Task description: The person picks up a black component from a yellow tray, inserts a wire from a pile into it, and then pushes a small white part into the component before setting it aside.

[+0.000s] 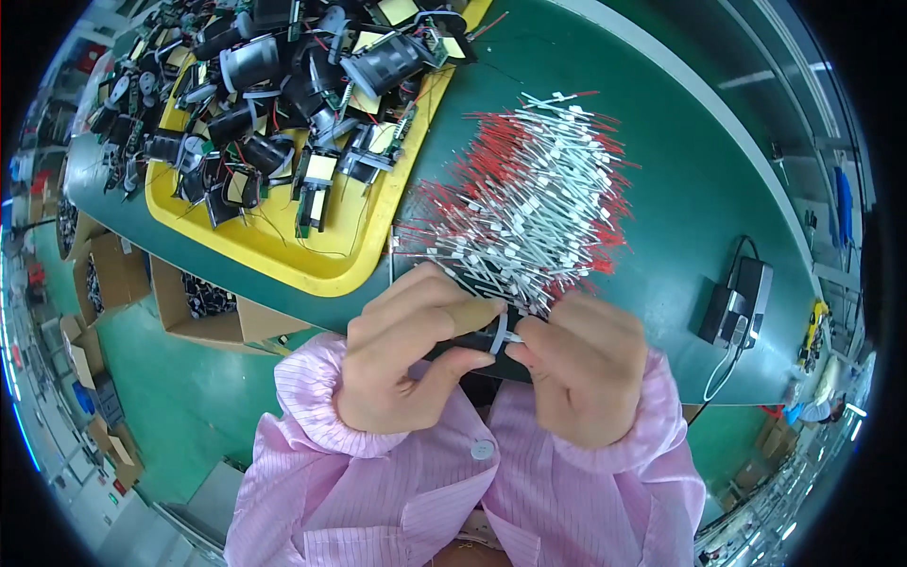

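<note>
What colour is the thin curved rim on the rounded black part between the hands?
Pale grey rim, best seen in the head view.

The green surface (680, 189) spreads from the centre out to 3 o'clock, its pale border curving round past 1 and 2. Beyond it at 2 o'clock stands grey metal framework (756, 80). Green floor (189, 378) shows at 8 o'clock and again at 4. Open cardboard boxes (123, 274) stand toward 9. A bluish-white strip light (21, 416) glows at 8 o'clock's rim.
</note>
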`<state>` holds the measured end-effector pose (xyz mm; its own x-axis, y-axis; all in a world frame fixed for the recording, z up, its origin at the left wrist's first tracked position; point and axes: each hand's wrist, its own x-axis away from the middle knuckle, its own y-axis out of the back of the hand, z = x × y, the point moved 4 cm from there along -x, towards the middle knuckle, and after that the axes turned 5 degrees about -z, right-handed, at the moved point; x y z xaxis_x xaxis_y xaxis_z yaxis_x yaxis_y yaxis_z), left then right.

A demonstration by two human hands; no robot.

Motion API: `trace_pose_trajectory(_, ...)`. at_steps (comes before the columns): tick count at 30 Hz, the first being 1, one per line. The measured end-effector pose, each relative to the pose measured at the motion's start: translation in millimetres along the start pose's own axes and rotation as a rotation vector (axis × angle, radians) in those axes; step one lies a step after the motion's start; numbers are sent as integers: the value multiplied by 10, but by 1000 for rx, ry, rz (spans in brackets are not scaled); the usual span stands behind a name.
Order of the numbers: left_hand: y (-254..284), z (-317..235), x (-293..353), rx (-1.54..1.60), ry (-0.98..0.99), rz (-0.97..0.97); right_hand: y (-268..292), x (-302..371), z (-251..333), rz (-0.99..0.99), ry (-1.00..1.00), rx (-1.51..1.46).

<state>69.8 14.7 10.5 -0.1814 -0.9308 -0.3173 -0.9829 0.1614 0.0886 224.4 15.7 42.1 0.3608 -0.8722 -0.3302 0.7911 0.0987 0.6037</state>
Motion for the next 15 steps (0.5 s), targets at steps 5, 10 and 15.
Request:
trace_pose_trajectory(5, 33, -2, -47, -36, 29, 26, 64, -70, -59, 27, 5, 25)
trace_pose_trajectory(10, 461, 57, -132, -971, -90, -520, 956, -379, -750, -397, -297, 171)
trace_pose_trajectory(15, 732, 292, -212, -1035, 111, -319, 1820, -878, -2846, -543, -887, -75)
